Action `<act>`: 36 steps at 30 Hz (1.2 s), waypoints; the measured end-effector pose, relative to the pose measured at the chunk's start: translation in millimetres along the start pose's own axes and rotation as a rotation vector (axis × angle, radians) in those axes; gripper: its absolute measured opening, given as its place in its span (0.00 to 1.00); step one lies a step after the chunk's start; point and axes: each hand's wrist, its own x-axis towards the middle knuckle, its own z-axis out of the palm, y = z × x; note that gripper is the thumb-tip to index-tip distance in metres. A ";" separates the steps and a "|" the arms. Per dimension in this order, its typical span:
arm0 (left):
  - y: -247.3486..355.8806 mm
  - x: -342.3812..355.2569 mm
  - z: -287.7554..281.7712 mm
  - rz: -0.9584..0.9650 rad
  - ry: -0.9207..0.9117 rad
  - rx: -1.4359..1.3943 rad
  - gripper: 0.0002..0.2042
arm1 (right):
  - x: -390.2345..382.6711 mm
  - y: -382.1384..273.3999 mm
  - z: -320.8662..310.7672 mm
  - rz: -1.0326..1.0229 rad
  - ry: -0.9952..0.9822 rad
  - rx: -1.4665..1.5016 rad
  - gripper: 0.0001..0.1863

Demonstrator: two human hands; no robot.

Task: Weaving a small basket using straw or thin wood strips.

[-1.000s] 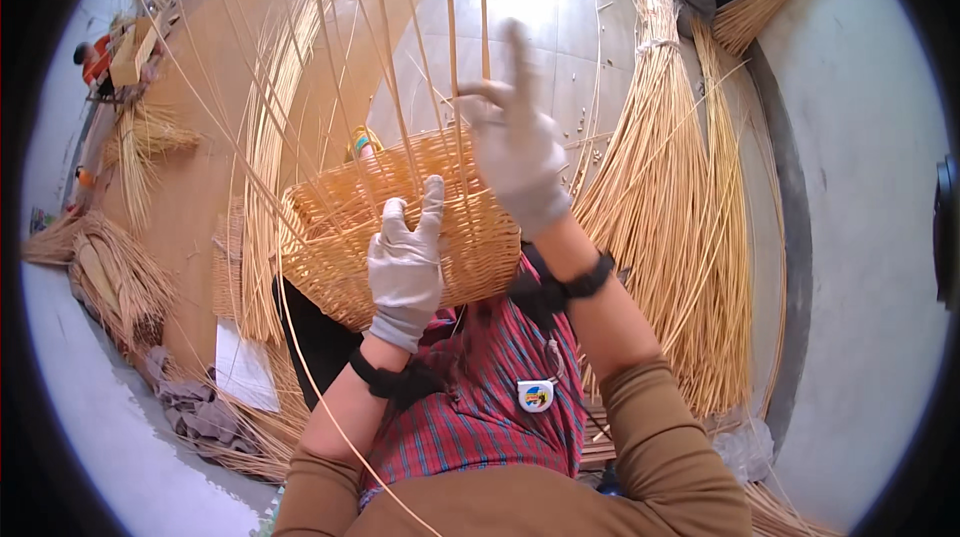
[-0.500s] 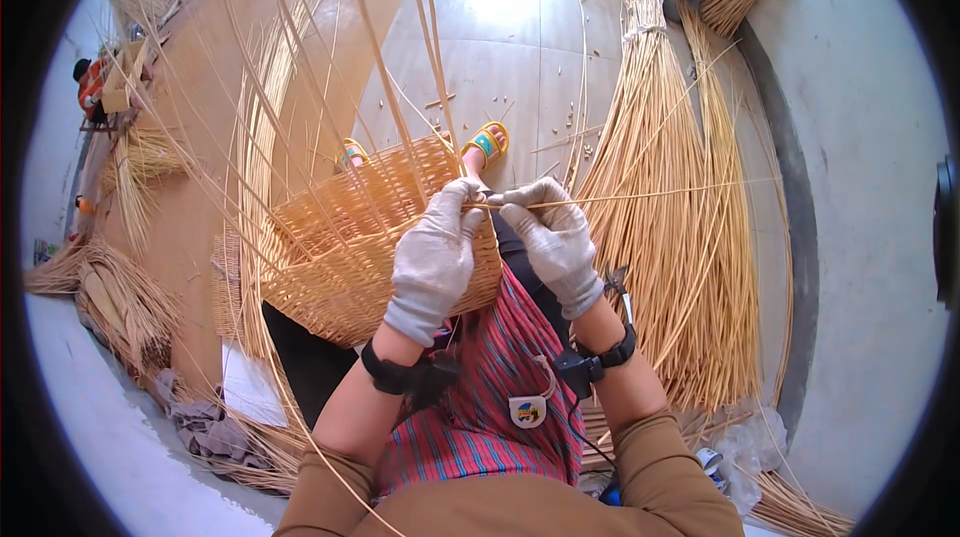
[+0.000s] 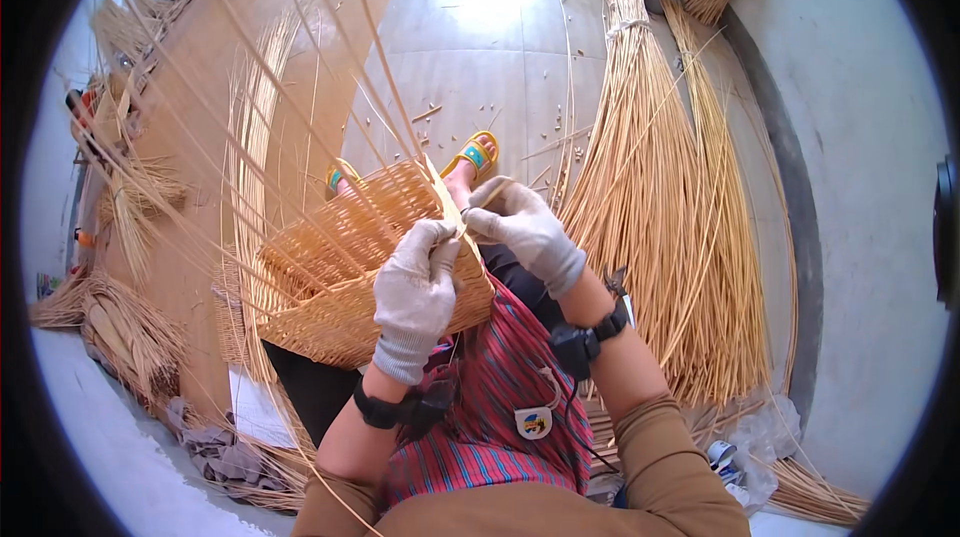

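Observation:
A half-woven wicker basket [image 3: 345,322] rests tilted on my lap, with long upright stakes [image 3: 258,55] fanning up and left from its walls. My left hand [image 3: 410,287], in a pale work glove, is closed at the basket's near right corner, thumb and fingers pinching a wicker strand there. My right hand [image 3: 528,235], gloved too, sits just right of that corner, its fingertips pinched together by the strand. A pale stretch of the strand [image 3: 440,199] runs along the basket's right edge. The exact grip of the right fingertips is partly hidden.
A large bundle of wicker rods [image 3: 660,217] lies at the right, and pliers [image 3: 614,280] lie by its edge. More rods [image 3: 262,117] lie left of the basket. Rod bundles [image 3: 130,322] lie by the left wall. Cut bits dot the floor near my sandal [image 3: 475,152].
The strand that stretched far right from my right hand now runs along the basket's right edge. My right hand has tipped up and moved left; my left hand has shifted slightly down and left.

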 end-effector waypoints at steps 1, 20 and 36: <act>8.9 -5.0 -3.8 0.002 -0.004 -0.001 0.06 | 5.0 2.3 -3.4 0.094 -0.089 0.017 0.10; 11.6 -11.5 -10.5 0.144 -0.095 0.482 0.17 | 60.2 -47.1 31.2 -0.478 -0.593 -0.643 0.32; -12.3 -20.1 -12.0 0.338 -0.048 0.206 0.29 | 12.0 6.1 3.7 -0.374 -0.094 -0.918 0.30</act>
